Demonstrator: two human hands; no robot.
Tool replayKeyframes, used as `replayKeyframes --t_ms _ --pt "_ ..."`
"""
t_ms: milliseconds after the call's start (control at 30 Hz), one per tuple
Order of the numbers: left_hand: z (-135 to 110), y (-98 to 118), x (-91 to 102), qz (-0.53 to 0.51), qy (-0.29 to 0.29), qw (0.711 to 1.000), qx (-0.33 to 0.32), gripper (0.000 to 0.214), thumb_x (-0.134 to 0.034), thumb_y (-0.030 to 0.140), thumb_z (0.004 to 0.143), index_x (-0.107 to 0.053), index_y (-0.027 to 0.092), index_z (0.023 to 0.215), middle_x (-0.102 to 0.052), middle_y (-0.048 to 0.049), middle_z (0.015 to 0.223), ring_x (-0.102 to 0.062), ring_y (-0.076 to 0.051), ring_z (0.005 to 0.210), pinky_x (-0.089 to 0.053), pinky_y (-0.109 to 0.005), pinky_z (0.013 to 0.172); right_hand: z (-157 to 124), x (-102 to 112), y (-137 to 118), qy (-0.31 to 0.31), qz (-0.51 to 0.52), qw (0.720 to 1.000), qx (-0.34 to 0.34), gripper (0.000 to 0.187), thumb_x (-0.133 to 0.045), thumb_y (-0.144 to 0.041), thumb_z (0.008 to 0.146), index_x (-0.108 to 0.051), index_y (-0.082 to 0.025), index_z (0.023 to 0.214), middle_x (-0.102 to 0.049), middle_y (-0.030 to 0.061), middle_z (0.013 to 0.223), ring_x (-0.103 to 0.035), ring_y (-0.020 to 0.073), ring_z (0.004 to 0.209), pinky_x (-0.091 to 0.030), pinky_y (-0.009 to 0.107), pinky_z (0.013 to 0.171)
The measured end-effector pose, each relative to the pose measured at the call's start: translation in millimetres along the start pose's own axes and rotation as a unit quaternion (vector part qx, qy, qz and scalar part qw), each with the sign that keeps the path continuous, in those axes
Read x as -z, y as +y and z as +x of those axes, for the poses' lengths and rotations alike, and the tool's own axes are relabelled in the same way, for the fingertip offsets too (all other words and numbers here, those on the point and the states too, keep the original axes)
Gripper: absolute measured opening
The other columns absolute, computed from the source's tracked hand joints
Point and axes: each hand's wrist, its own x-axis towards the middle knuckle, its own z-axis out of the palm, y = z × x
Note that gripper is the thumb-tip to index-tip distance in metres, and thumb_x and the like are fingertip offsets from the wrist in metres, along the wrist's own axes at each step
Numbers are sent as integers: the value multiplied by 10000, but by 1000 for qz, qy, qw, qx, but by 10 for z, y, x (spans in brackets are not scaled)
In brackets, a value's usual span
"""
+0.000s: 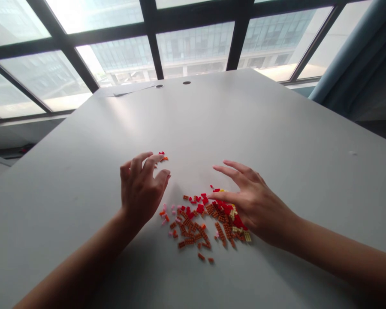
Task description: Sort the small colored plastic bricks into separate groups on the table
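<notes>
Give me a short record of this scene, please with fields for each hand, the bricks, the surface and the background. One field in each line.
left hand: open, empty, near the small brick cluster
right hand: open, empty, fingers over the main brick pile
brick colours: red, orange, pink, yellow
surface: grey table
background: large windows

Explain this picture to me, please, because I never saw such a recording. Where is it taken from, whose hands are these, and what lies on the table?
This picture comes from a camera worn on a person's head, looking forward and down, so these are that person's own hands. A heap of orange, red, pink and yellow toy bricks lies on the grey table. The right hand reaches over its edge; the left hand hovers beside it, fingertips near a few more bricks. Neither hand seems to hold anything.
</notes>
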Motion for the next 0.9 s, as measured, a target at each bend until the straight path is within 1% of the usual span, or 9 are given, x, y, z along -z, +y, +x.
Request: replayKeyframes --t_ms 100,233,433,600,733,800,900 --pt "5 3 4 2 -2 1000 -1 86 -716 154 800 -689 201 733 -726 -70 1074 -625 -314 1030 -382 -436 821 11 -2 -10 -9 -9 1000 5 470 -492 16 779 -762 -272 1035 -494 158 1416 -348 355 1370 -368 625 1021" --pt "9 6 6 1 3 1000 0 94 -716 154 800 -685 198 723 -727 -74 1069 -625 -315 1030 -386 -437 817 18 -8 -8 -2 -14 1000 0 439 -505 12 775 -766 -238 1023 -510 175 1400 -371 359 1354 -367 612 1028" --pt "9 7 8 -3 3 1000 -1 96 -713 147 800 -685 198 723 -725 -79 1073 -619 -317 1035 -387 -441 812 13 -4 13 -23 -11 1000 -4 484 -493 26 765 -750 -243 1074 -495 173 1418 -368 359 1357 -375 613 1018" --pt "5 13 15 -6 -3 1000 0 99 -701 138 807 -685 199 731 -721 -77 1086 -610 -313 1042 -385 -442 811 24 70 44 17 8 1000 7 489 -444 57 753 -771 -238 967 -543 156 1372 -421 325 1325 -403 578 999" --pt "9 18 25 -7 1 1000 -5 102 -695 142 814 -682 201 732 -721 -79 1071 -609 -305 1039 -381 -440 811 26 108 68 12 24 1000 14 493 -450 64 754 -781 -270 902 -566 121 1354 -447 307 1309 -408 552 1001" --pt "10 14 29 -6 -2 1000 -8 96 -693 142 816 -683 199 740 -720 -79 1077 -607 -304 1043 -376 -438 813 15 91 74 4 24 999 24 498 -471 57 746 -780 -290 925 -556 120 1366 -439 310 1316 -396 559 1009" --pt "9 6 30 -5 -7 1000 -8 92 -690 138 818 -683 198 749 -719 -77 1088 -602 -307 1051 -370 -437 815 -5 47 82 -11 17 999 36 513 -501 40 734 -765 -295 1019 -539 137 1383 -434 323 1317 -391 566 1012"
